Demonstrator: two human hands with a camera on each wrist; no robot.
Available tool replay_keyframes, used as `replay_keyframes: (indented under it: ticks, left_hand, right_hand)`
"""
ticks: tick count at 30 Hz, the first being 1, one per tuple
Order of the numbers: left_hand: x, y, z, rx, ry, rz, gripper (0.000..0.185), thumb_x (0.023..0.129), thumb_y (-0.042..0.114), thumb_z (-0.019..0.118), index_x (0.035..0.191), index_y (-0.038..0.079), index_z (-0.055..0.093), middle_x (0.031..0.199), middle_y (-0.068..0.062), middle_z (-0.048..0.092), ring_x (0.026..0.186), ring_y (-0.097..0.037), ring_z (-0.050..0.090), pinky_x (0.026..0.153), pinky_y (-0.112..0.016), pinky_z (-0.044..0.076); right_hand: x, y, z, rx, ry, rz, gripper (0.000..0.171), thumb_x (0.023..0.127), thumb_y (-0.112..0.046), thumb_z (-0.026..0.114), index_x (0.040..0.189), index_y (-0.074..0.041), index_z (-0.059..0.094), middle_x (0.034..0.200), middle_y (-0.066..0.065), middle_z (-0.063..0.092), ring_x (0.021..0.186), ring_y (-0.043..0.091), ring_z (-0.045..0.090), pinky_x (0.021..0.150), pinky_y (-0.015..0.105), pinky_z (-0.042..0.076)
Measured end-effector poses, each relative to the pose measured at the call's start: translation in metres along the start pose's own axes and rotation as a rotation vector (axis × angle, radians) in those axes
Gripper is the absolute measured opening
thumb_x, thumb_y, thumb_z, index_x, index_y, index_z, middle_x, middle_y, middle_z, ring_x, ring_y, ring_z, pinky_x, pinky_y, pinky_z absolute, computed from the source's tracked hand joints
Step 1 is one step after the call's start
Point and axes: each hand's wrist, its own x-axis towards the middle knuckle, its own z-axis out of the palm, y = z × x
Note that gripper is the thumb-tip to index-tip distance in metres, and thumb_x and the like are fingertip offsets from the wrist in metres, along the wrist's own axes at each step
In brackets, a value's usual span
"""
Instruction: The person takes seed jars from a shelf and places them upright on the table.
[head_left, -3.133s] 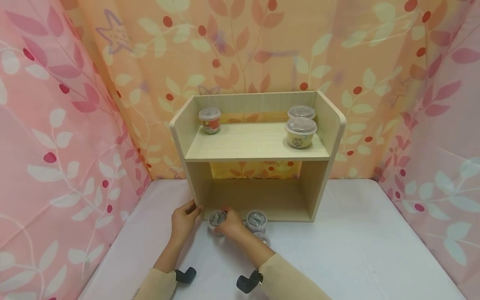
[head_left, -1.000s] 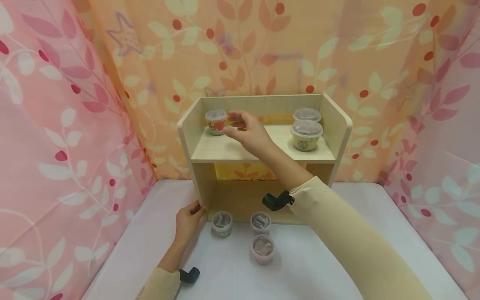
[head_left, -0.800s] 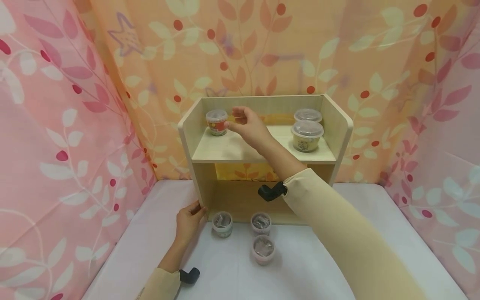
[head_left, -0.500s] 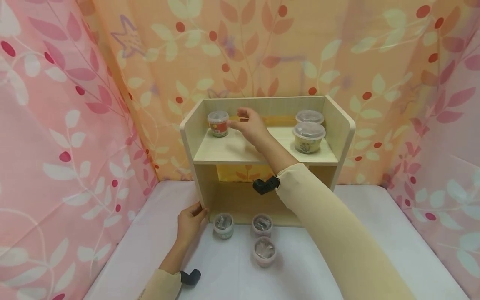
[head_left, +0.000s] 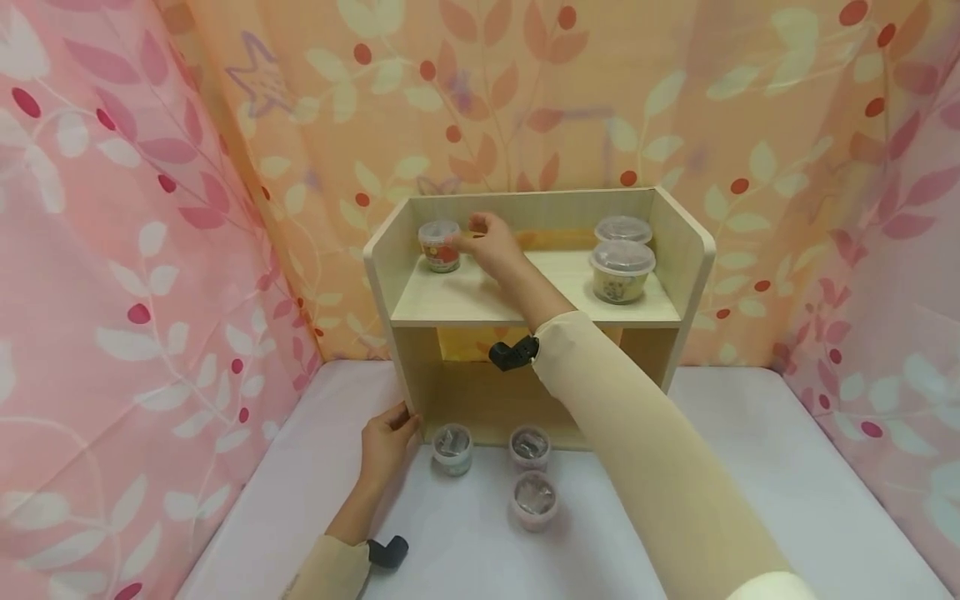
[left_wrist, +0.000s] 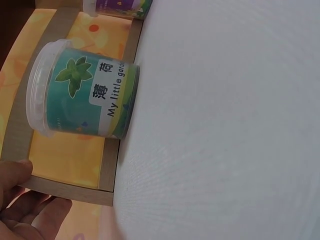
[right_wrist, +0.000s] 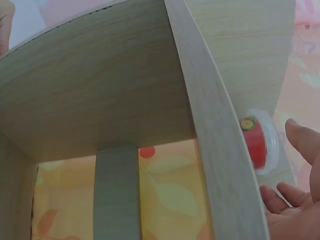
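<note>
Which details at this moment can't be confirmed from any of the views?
- Whether the right hand touches the red-labelled cup: head view too small; in the right wrist view the shelf board hides most of the cup.
- Left hand: left wrist view cuts off all but fingertips.
- Far lidded cup: label hidden behind nearer cup.

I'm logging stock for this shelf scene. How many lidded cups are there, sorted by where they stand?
Cups on the upper shelf: 3 (red-label cup, two pale cups)
Cups on the white surface below: 3
Total: 6
</note>
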Motion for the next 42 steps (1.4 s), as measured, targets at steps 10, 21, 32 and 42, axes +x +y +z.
replay_keyframes:
  ticks: [10, 21, 32, 42]
  left_hand:
    - [0.000, 0.001, 0.002, 0.021, 0.005, -0.002, 0.034, 0.092, 0.010, 0.076, 0.125, 0.002, 0.072, 0.115, -0.015, 0.076, 0.104, -0.027, 0.074, 0.079, -0.020, 0.058]
    - [-0.001, -0.001, 0.002, 0.017, 0.011, 0.007, 0.034, 0.092, 0.010, 0.077, 0.124, 0.002, 0.072, 0.114, -0.016, 0.075, 0.104, -0.028, 0.074, 0.081, -0.026, 0.060]
    - [-0.004, -0.001, 0.009, -0.007, -0.008, -0.005, 0.036, 0.092, 0.010, 0.076, 0.126, -0.002, 0.070, 0.114, -0.018, 0.075, 0.106, -0.030, 0.073, 0.084, -0.030, 0.061]
    - [-0.001, -0.003, 0.007, -0.018, -0.010, 0.001, 0.038, 0.093, 0.012, 0.076, 0.127, -0.001, 0.069, 0.116, -0.017, 0.074, 0.107, -0.028, 0.073, 0.086, -0.030, 0.060]
  right_hand:
    - [0.008, 0.004, 0.020, 0.026, -0.011, 0.000, 0.086, 0.089, -0.028, 0.082, 0.157, -0.004, 0.034, 0.157, 0.012, 0.045, 0.144, 0.023, 0.042, 0.119, 0.033, 0.036]
    - [0.008, 0.002, 0.032, -0.065, 0.062, -0.004, 0.072, 0.092, -0.026, 0.079, 0.150, -0.003, 0.044, 0.142, 0.011, 0.057, 0.129, 0.021, 0.055, 0.107, 0.031, 0.048]
    - [-0.003, 0.010, 0.020, -0.081, 0.014, -0.022, 0.075, 0.093, -0.028, 0.078, 0.153, -0.003, 0.041, 0.144, 0.012, 0.058, 0.132, 0.021, 0.055, 0.110, 0.031, 0.046]
    - [-0.004, 0.007, 0.031, -0.124, 0.011, -0.079, 0.081, 0.089, -0.031, 0.082, 0.155, -0.006, 0.041, 0.151, 0.011, 0.052, 0.136, 0.023, 0.051, 0.114, 0.034, 0.043]
